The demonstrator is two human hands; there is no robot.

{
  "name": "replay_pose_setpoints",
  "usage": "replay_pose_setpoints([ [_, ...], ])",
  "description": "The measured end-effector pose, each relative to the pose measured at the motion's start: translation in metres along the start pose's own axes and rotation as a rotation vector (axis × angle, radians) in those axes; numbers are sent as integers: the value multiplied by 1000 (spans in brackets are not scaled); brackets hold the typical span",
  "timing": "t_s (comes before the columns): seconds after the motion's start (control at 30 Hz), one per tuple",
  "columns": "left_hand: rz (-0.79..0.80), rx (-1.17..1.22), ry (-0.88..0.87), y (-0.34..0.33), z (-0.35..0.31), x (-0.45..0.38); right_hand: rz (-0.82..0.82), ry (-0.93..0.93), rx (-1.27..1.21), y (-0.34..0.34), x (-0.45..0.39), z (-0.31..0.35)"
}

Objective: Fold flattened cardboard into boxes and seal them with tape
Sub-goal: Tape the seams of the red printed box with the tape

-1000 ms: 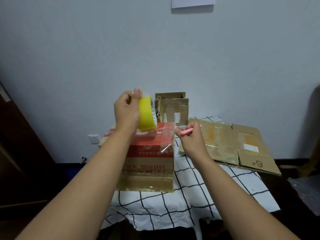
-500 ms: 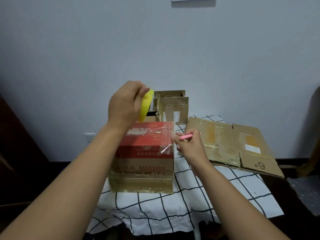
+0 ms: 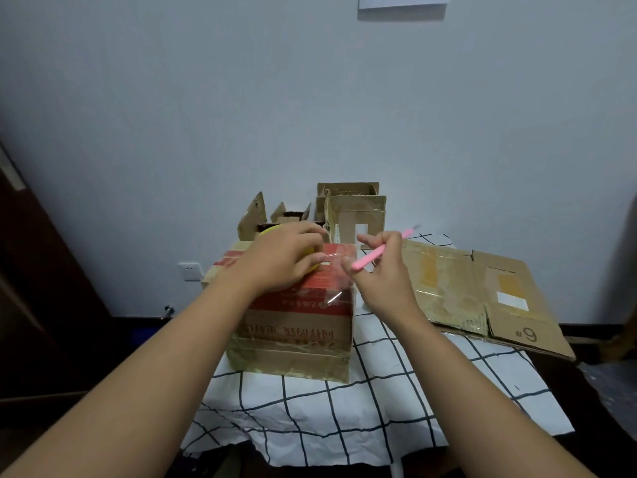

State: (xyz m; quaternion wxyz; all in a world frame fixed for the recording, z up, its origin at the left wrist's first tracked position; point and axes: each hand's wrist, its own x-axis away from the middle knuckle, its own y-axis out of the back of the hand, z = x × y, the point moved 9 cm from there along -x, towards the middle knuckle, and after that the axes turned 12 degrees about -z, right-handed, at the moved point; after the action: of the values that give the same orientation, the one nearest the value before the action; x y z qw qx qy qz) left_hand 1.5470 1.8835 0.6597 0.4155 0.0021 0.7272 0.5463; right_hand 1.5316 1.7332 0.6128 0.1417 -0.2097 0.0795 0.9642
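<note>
We have the red-printed box folded and standing on the checked cloth. Our left hand grips the yellow tape roll on its top, our right hand pinches a pink cutter — the strip looks uncut, and the flattened cardboard lies unfolded beside it.

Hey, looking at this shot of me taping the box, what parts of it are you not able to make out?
- Yellow tape roll, head view: mostly hidden under the left hand.
- Tip of the pink cutter in the right hand: blurred, blade unclear.
- Red print on the box: upside down and too soft to read.
- Paper on the wall: cut off by the top edge.
</note>
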Motion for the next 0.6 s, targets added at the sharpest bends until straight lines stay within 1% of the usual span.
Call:
replay_pose_setpoints([
  [0.07, 3, 13, -3, 0, -1, 2, 141, 29, 28, -19, -1, 8],
  [0.13, 10, 28, 4, 1, 0, 5, 225, 6, 51, -32, 0, 9],
  [0.23, 10, 44, -5, 5, -3, 8, 206, 39, 96, -38, -2, 12],
  [0.37, 47, 34, 32, 4, 1, 11, 149, 131, 211, -39, 0, 24],
  [0.47, 58, 33, 73, 3, 6, 12, 117, 207, 260, -40, 7, 31],
  [0.53, 78, 74, 133, 2, 8, 12, 113, 256, 294, -43, 15, 33],
  [0.6, 97, 69, 154, 1, 9, 13, 115, 274, 314, -45, 21, 31],
])
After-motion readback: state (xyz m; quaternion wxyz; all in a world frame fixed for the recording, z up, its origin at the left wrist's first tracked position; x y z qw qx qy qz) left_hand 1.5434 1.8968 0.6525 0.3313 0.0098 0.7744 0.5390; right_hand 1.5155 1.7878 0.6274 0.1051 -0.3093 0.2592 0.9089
